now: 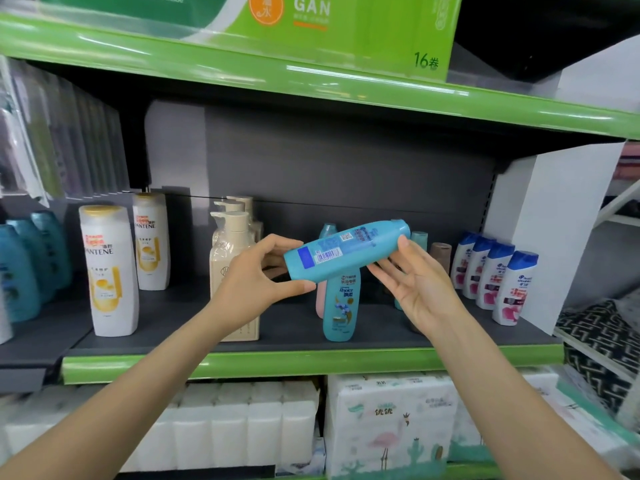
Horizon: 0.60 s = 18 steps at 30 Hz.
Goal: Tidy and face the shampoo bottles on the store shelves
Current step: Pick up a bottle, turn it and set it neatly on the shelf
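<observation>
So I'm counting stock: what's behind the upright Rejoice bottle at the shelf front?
Behind the upright Rejoice bottle a pink bottle shows at its left edge, and a teal cap farther back. The held teal bottle covers the rest.

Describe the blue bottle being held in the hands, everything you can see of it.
The blue bottle is smooth turquoise plastic, held nearly sideways in the air in front of the middle shelf, its cap end tilted up to the right. Its back label faces the camera, with a barcode, a small square code and a dark blue patch. The left hand grips the wider bottom end between thumb and fingers; the right hand supports the cap end with its fingertips. It partly hides a similar upright bottle.
</observation>
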Each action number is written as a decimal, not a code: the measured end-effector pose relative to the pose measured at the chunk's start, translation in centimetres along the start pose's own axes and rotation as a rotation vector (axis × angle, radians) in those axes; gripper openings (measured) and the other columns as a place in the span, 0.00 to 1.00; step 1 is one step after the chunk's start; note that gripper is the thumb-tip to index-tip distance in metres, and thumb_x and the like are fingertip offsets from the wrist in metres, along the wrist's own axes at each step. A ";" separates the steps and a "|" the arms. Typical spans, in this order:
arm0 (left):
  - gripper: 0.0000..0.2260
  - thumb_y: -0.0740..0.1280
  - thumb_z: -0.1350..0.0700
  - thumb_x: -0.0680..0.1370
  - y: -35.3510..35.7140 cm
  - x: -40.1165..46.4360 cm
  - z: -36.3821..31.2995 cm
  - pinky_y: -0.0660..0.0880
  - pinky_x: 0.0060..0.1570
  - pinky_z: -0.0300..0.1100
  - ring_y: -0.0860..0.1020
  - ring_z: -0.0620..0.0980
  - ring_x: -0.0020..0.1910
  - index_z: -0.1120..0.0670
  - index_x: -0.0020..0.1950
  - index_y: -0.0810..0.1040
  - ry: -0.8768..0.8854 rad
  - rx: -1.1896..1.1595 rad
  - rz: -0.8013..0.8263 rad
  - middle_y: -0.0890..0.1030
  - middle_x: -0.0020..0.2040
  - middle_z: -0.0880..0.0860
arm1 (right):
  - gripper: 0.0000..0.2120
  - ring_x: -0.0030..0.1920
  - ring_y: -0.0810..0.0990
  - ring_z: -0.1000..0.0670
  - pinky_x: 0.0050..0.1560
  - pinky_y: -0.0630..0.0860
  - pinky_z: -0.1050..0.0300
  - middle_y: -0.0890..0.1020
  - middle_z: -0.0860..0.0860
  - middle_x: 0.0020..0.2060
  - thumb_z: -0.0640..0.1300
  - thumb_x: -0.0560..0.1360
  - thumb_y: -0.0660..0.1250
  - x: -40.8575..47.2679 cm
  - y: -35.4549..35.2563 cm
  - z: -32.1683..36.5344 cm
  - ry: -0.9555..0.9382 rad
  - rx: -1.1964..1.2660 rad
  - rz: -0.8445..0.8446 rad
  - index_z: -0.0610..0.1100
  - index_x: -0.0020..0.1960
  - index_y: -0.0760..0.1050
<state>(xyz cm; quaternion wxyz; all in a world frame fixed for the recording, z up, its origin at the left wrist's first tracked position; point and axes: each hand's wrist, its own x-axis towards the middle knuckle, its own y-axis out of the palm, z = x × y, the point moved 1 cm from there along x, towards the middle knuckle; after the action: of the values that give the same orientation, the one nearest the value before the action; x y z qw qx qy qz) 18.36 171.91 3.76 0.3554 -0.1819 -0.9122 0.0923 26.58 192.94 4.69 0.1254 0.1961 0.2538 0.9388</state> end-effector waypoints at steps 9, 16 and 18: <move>0.14 0.60 0.50 0.79 0.4 -0.1 -0.1 0.81 0.43 0.41 0.83 0.52 0.38 0.58 0.50 0.79 -0.371 -0.350 0.139 0.84 0.41 0.60 | 0.17 0.58 0.81 0.45 0.52 0.80 0.47 0.81 0.44 0.56 0.47 0.74 0.62 -0.1 1.4 -0.7 0.018 -0.035 0.146 0.43 0.61 0.74; 0.14 0.59 0.50 0.80 -0.6 0.8 0.7 0.79 0.50 0.41 0.83 0.48 0.44 0.57 0.53 0.80 -0.356 -0.166 0.269 0.84 0.46 0.55 | 0.13 0.54 0.82 0.46 0.50 0.81 0.46 0.83 0.45 0.54 0.46 0.77 0.64 0.4 2.6 -0.9 -0.064 -0.267 0.020 0.43 0.59 0.76; 0.12 0.61 0.51 0.80 -0.9 1.3 0.6 0.78 0.51 0.42 0.81 0.46 0.47 0.57 0.51 0.80 -0.257 -0.050 0.315 0.83 0.47 0.52 | 0.13 0.54 0.82 0.46 0.52 0.80 0.44 0.83 0.47 0.52 0.47 0.76 0.65 0.5 3.4 -1.1 -0.088 -0.391 0.008 0.43 0.59 0.76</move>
<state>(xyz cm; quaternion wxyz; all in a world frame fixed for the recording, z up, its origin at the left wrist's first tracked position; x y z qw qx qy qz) 16.83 171.62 4.39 0.2126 -0.3176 -0.9124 0.1465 25.21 189.80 5.71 0.1686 0.2098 0.0600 0.9612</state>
